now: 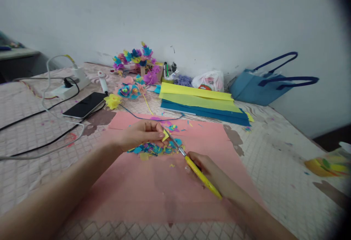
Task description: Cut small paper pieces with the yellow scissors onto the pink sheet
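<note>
My left hand [145, 134] pinches a small piece of yellow paper [165, 135] between thumb and fingers. In my right hand [205, 167] is a pair of scissors [201, 174] with yellow handles, its metal blades pointing up and left to the yellow piece. Whether the blades touch the paper I cannot tell for sure. Below both hands lies a pink sheet [131, 188]. A heap of blue, yellow and purple paper scraps [150, 148] rests on it, under and beside my left fingers.
Behind the sheet lie folded yellow and blue papers [203, 102] and paper flowers [131, 88]. A phone [85, 105], cables and a power strip [68, 88] are at left. A blue bag [257, 86] leans on the wall; a container of colourful bits [327, 165] stands at right.
</note>
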A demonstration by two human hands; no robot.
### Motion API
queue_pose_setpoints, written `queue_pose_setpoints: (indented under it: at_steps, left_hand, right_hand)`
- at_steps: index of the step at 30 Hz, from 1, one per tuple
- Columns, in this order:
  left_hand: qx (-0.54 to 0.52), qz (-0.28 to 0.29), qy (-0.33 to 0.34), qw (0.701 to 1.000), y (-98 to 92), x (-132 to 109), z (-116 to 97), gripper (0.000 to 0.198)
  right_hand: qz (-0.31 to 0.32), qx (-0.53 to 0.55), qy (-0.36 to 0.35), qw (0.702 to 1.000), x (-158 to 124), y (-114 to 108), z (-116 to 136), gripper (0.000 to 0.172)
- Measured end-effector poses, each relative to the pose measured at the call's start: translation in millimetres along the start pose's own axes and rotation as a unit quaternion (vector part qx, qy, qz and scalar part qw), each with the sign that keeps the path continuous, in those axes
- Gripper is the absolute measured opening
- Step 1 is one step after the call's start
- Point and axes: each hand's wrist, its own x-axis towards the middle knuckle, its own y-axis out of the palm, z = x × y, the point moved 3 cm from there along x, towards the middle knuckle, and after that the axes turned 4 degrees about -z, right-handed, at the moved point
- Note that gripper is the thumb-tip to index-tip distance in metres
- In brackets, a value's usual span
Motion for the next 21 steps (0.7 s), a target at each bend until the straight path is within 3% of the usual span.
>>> queue_pose_setpoints:
  at_steps: [9,13,15,18,21]
  left_hand:
    - [0.01,0.013,0.021,1.0,-0.3,1,0,0.025]
    - [0.154,-0.001,0.131,0.979,8.9,0,0,0.017]
    - [0.295,-0.044,0.246,0.922,16.7,-4,1,0.011]
    - [0.47,-0.054,0.429,0.769,34.2,-15,4,0.01]
    - [0.573,-0.02,0.529,0.626,49.7,-25,8,0.015]
  right_hand:
    - [0.004,0.107,0.049,0.993,0,3,-4,0.019]
    - [0.019,0.199,0.035,0.979,1,9,-13,0.036]
    - [0.031,0.248,0.024,0.968,3,13,-17,0.041]
    - [0.035,0.305,-0.012,0.952,6,16,-15,0.042]
    - [0.016,0.366,-0.018,0.93,7,15,-9,0.035]
